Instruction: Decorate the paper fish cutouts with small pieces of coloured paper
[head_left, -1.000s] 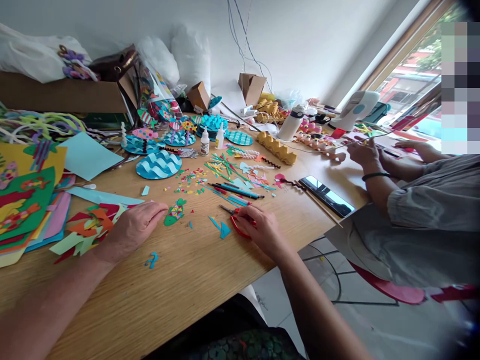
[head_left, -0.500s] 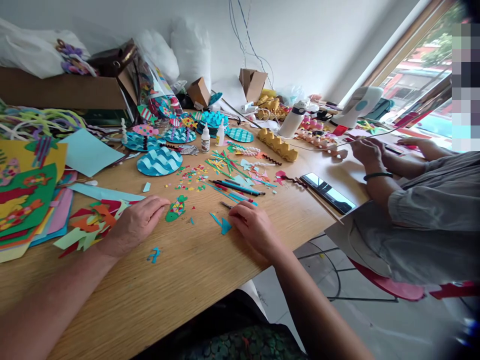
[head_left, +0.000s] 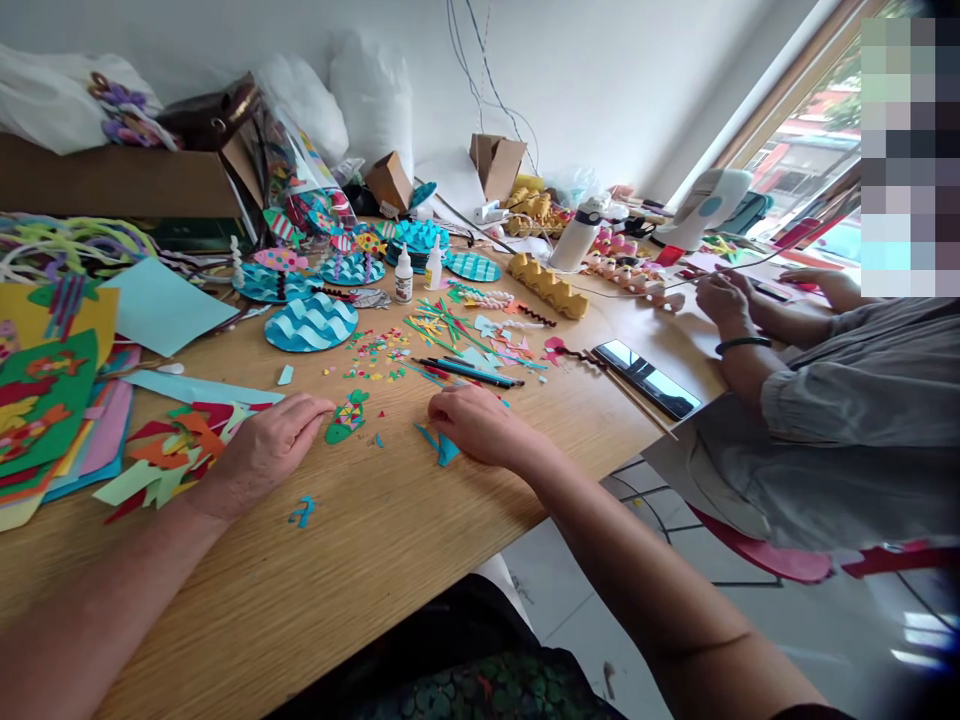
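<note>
My left hand (head_left: 277,440) rests on the table with thumb and forefinger pinched together, just left of a green paper fish (head_left: 347,416) decorated with small colored triangles. Anything in that pinch is too small to make out. To the fish's right, my right hand (head_left: 476,425) is closed, its fingers curled toward the tabletop and hidden from view. Blue paper scraps (head_left: 447,450) lie against the underside of this hand. A tiny red triangle (head_left: 381,413) sits between the hands, and a curled blue offcut (head_left: 302,512) lies nearer to me.
Paper strips (head_left: 176,450) lie left of my left hand. Pens (head_left: 480,372) and paper confetti (head_left: 379,350) are beyond the hands, with glue bottles (head_left: 403,275) and a blue wave disc (head_left: 311,322) behind. A phone (head_left: 646,378) lies rightward, near a co-worker's hand (head_left: 724,300).
My right hand has shifted left and its fingers have curled in. A dark metal tip that showed at its fingertips is out of sight. My left hand keeps its place beside the fish.
</note>
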